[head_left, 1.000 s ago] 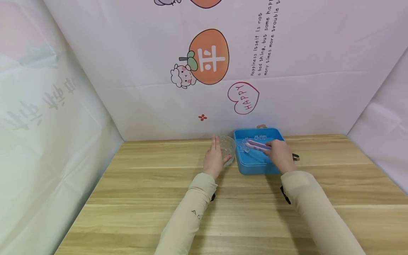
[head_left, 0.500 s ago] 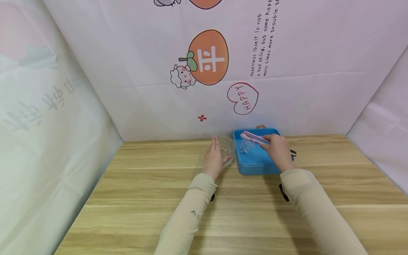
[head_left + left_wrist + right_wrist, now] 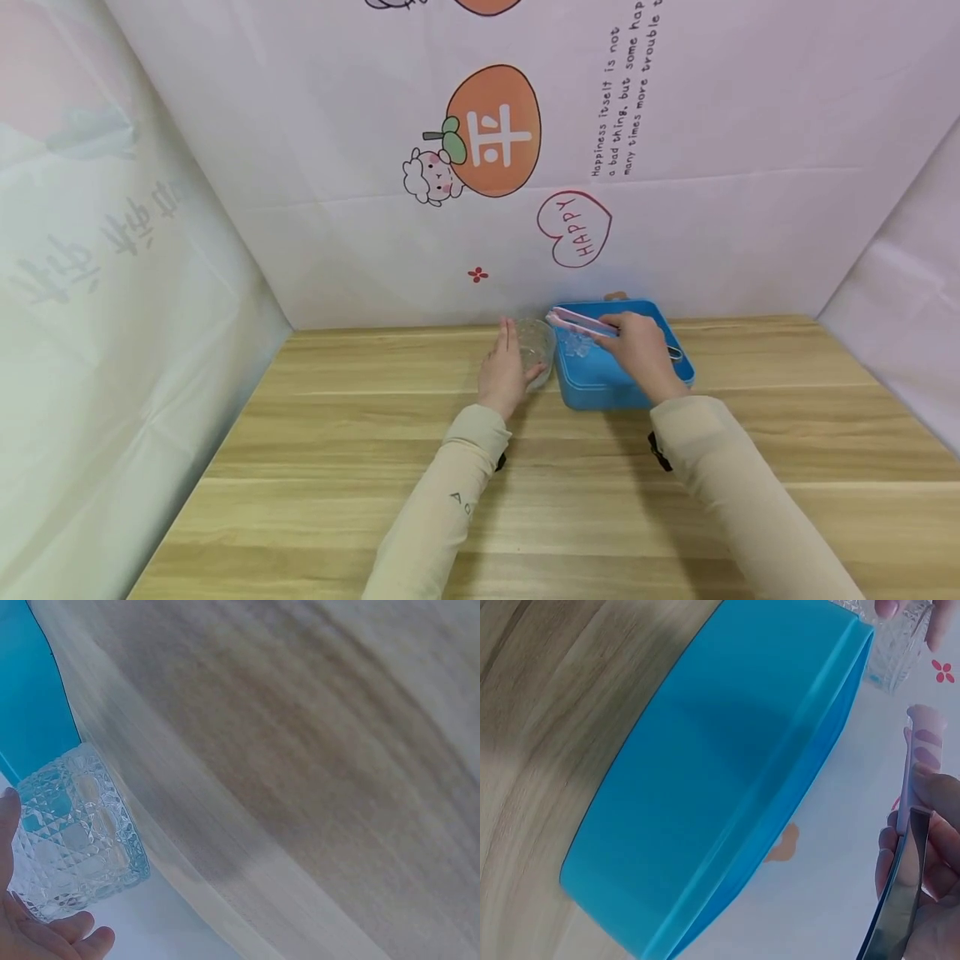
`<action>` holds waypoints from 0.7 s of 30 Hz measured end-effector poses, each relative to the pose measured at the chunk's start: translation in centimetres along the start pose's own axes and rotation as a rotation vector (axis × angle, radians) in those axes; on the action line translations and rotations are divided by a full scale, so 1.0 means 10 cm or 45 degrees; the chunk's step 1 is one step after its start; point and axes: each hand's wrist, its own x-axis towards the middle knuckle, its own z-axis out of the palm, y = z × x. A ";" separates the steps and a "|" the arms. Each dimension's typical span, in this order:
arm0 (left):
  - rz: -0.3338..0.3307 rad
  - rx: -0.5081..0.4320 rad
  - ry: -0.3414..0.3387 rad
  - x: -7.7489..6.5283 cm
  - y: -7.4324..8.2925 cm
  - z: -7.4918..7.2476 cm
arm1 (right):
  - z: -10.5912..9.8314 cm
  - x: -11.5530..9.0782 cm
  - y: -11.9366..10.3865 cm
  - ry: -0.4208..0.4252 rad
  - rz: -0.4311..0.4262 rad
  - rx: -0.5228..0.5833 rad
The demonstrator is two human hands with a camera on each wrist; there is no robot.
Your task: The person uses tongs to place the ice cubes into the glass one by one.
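My left hand (image 3: 504, 375) holds a clear glass (image 3: 82, 832) with a cut diamond pattern, its thumb on one side and fingers on the other. The glass stands upright at the table's back, right against a blue box (image 3: 607, 397). In my right hand (image 3: 639, 354) is a pair of tongs (image 3: 906, 877) with pink ends and a metal bend at the back. Their tips are over the box's left rim, close to the glass's mouth; I cannot tell whether they grip a piece. Clear ice-like pieces (image 3: 577, 344) lie inside the box on its left.
The wooden table (image 3: 360, 467) reaches back to a printed white cloth (image 3: 360, 250) hung behind the box and glass. More white cloth (image 3: 150, 333) closes off the left side, and a further sheet hangs on the right.
My right hand has lifted the tongs from the clear pieces and moved them left, from inside the box to above its left rim. The left hand and glass have stayed in place.
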 end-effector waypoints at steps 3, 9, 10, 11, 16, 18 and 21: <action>0.013 0.011 0.014 0.01 0.01 -0.01 | 0.02 0.01 0.00 -0.011 -0.011 -0.001; 0.020 0.054 0.029 0.00 0.01 -0.01 | 0.07 0.01 0.00 -0.041 -0.025 -0.028; 0.018 0.054 0.026 0.00 0.01 -0.01 | 0.08 0.01 0.01 -0.046 -0.029 -0.034; 0.017 0.048 0.028 0.00 0.01 -0.01 | 0.09 0.01 0.01 -0.055 -0.028 -0.037; 0.008 0.030 0.027 0.00 0.01 0.00 | 0.11 0.02 0.00 -0.104 -0.020 -0.052; 0.007 0.032 0.023 0.01 0.00 0.00 | 0.11 0.02 -0.01 -0.125 -0.018 -0.049; 0.003 0.037 0.006 0.01 0.00 -0.01 | 0.12 0.02 -0.01 -0.160 -0.021 -0.041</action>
